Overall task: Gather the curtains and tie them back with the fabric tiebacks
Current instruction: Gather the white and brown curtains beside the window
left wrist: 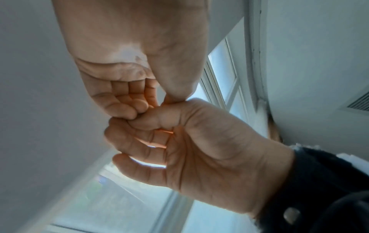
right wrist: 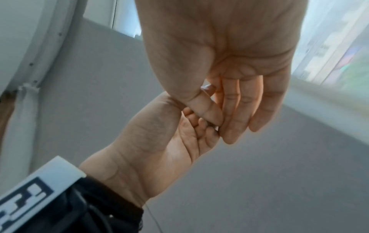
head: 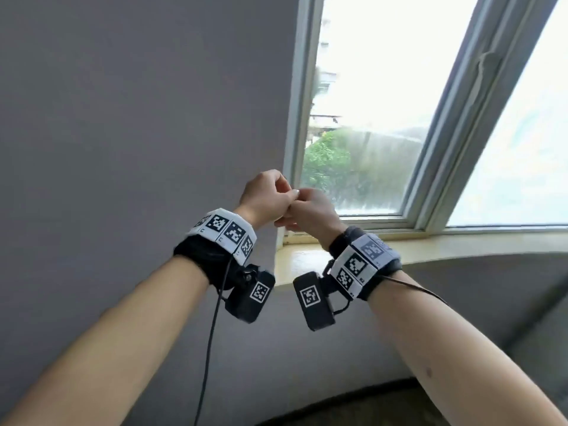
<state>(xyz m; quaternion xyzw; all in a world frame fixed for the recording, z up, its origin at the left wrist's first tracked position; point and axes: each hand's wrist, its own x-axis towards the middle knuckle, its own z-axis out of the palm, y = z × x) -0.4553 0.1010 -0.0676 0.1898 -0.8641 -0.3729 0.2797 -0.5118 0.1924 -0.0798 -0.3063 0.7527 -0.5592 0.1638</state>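
Observation:
No curtain or fabric tieback shows in any view. My left hand (head: 270, 195) and right hand (head: 313, 212) meet in the air in front of the window's left edge. In the left wrist view the left hand (left wrist: 123, 94) has its fingers curled into the palm, and its fingertips touch the bent thumb of the right hand (left wrist: 199, 149). In the right wrist view the right hand (right wrist: 235, 71) has loosely bent fingers with its thumb against the fingers of the left hand (right wrist: 159, 141). I see nothing held between them.
A grey wall (head: 138, 118) fills the left. The window (head: 368, 103) and its pale sill (head: 307, 259) lie just beyond the hands. A curved white rail (right wrist: 49, 47) runs overhead, and a vent (left wrist: 357, 102) sits in the ceiling. Cables hang from both wristbands.

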